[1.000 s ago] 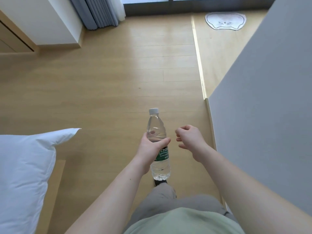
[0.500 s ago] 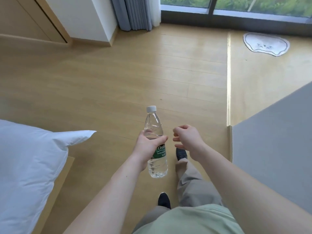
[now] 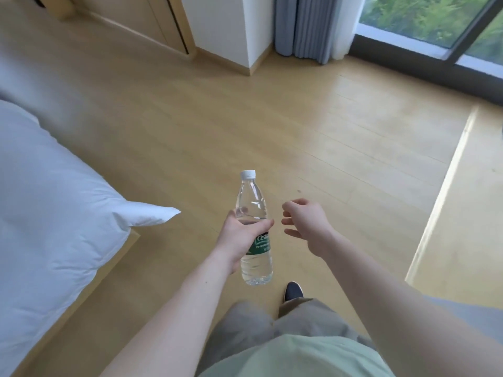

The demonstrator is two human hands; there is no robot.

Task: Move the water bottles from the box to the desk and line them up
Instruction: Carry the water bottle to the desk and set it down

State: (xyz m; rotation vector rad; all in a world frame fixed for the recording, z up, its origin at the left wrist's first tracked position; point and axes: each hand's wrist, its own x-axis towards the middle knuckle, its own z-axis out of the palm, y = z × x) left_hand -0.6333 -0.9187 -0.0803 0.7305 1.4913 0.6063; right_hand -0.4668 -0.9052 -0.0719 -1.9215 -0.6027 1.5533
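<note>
A clear plastic water bottle with a white cap and a green label is held upright in front of me, above the wooden floor. My left hand is wrapped around its middle, just above the label. Just to the right of the bottle, a short gap away, my right hand hangs empty with its fingers loosely curled. Neither the box nor the desk is in view.
A bed with a white duvet fills the left side. A white wall corner, grey curtain and a glass door lie ahead. My dark shoe is on the floor below the bottle.
The view has swung to the left: the grey surface on the right has left the frame, and more of the bed and the window show. The bottle stays in my left hand.
</note>
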